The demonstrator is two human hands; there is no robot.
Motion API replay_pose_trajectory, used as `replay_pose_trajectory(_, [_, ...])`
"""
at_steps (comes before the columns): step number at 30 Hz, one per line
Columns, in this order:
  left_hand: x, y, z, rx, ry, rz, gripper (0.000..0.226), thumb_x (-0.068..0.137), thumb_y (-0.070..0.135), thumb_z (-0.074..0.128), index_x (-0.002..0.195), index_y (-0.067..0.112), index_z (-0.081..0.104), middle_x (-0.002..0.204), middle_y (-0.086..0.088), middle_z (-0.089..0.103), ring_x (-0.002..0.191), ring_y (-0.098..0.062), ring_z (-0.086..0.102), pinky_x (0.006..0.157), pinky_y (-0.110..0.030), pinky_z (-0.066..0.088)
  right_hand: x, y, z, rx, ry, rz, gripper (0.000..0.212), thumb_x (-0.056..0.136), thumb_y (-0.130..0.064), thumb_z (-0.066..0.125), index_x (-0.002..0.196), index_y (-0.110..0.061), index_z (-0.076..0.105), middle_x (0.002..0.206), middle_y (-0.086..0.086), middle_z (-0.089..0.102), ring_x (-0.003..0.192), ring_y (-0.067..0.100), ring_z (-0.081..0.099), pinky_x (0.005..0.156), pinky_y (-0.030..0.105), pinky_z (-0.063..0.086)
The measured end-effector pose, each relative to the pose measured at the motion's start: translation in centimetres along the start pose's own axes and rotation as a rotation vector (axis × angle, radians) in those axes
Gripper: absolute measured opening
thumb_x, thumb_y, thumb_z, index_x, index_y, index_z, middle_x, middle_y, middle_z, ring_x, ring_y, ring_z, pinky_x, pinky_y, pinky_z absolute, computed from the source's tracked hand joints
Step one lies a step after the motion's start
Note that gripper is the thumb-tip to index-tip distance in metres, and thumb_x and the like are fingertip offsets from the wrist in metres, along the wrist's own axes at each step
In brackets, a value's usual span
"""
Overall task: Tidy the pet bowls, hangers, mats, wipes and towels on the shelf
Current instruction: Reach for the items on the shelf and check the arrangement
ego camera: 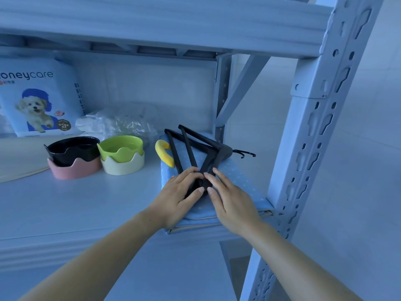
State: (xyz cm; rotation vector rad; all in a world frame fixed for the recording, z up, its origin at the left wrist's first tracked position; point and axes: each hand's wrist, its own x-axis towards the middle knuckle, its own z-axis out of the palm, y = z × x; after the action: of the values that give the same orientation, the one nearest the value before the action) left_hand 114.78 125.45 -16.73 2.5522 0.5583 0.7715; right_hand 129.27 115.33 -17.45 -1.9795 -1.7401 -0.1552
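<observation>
Several black hangers (pixel 201 148) lie stacked on a folded blue dotted mat (pixel 238 181) at the right end of the shelf, hooks pointing right. My left hand (pixel 180 196) and my right hand (pixel 227 198) rest side by side on the hangers' near ends, fingers straight and pressing down. A yellow curved piece (pixel 163 152) lies on the mat's far left corner. To the left stand two stacks of pet bowls: black on pink (pixel 73 157) and green on cream (pixel 121 154).
A pack with a dog picture (pixel 39 98) leans against the back wall at the left. A crumpled clear plastic bag (pixel 121 122) lies behind the bowls. The shelf's upright post (pixel 314 135) stands just right of the mat. An upper shelf board (pixel 162 25) hangs overhead.
</observation>
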Motion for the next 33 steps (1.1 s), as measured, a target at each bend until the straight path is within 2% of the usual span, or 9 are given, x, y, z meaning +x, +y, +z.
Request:
replay_pose_trajectory(5, [1.7, -1.6, 0.0, -0.016, 0.001, 0.014, 0.056, 0.085, 0.058, 0.023, 0.128, 0.029, 0.044, 0.132, 0.027, 0.028, 0.114, 0.012, 0.028, 0.097, -0.015, 0.021, 2.0, 0.7, 0.4, 0.035, -0.042, 0.015, 0.047, 0.1, -0.043, 0.015, 0.146, -0.036, 0.022, 0.158, -0.011, 0.012, 0.13, 0.016, 0.041, 0.104, 0.033, 0.032])
replay_pose_trajectory(12, [4.1, -3.9, 0.3, -0.005, 0.016, -0.002, 0.06, 0.082, 0.061, 0.019, 0.129, 0.03, 0.042, 0.134, 0.027, 0.027, 0.118, 0.012, 0.025, 0.102, -0.019, 0.019, 4.9, 1.6, 1.1, 0.051, -0.083, 0.03, 0.046, 0.101, -0.042, 0.016, 0.147, -0.036, 0.021, 0.158, -0.011, 0.009, 0.131, 0.015, 0.039, 0.106, 0.032, 0.03])
replay_pose_trajectory(25, [8.4, -7.9, 0.3, 0.026, 0.008, 0.007, 0.056, 0.087, 0.057, 0.021, 0.129, 0.028, 0.043, 0.141, 0.017, 0.033, 0.125, -0.003, 0.034, 0.105, -0.022, 0.023, 9.9, 3.4, 2.6, 0.048, -0.095, 0.062, 0.046, 0.101, -0.042, 0.016, 0.147, -0.036, 0.021, 0.158, -0.012, 0.009, 0.131, 0.016, 0.039, 0.107, 0.033, 0.03])
replay_pose_trajectory(33, [9.0, -8.9, 0.4, -0.036, 0.028, -0.012, 0.057, 0.087, 0.058, 0.022, 0.131, 0.029, 0.043, 0.145, 0.018, 0.031, 0.132, 0.01, 0.021, 0.111, -0.021, 0.017, 10.8, 3.9, 2.8, 0.069, -0.096, 0.037, 0.045, 0.101, -0.042, 0.015, 0.146, -0.039, 0.021, 0.158, -0.015, 0.009, 0.129, 0.012, 0.041, 0.104, 0.03, 0.03])
